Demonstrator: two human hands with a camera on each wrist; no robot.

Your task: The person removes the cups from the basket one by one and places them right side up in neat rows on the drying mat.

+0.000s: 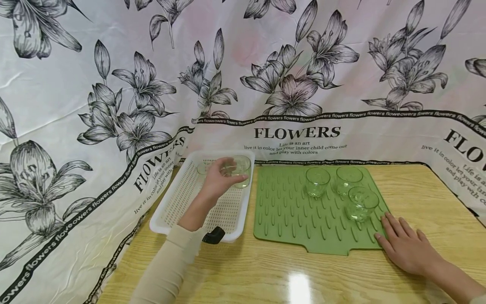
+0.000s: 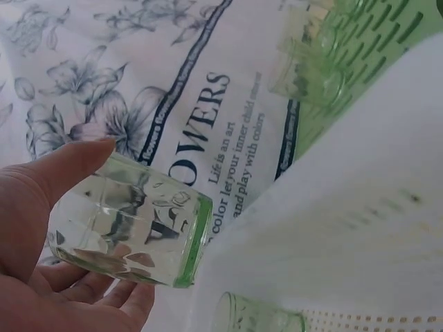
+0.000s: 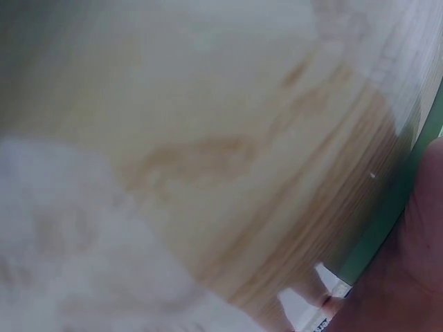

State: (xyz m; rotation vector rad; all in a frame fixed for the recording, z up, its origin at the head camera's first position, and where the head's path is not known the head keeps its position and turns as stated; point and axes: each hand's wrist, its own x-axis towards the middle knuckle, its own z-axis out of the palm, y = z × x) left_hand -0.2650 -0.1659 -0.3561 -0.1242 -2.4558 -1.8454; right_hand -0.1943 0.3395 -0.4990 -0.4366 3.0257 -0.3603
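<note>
My left hand (image 1: 218, 179) holds a clear drinking glass (image 1: 242, 171) over the white plastic basket (image 1: 155, 223). In the left wrist view the thumb lies on one side of the glass (image 2: 131, 221) and the fingers on the other, its thick green-tinted base facing away from the palm. A second glass (image 2: 256, 315) stands in the basket, partly hidden behind my hand in the head view. Flat on the table, my right hand (image 1: 408, 245) has its fingers spread, with fingertips at the right edge of the green draining mat (image 1: 284, 211).
On the mat's right half stand three glasses: one at the left (image 1: 317, 183), one at the back (image 1: 348, 179), one nearer the front (image 1: 360, 204). The wooden table (image 1: 258, 270) meets a flower-printed cloth (image 1: 296, 143) behind and at both sides.
</note>
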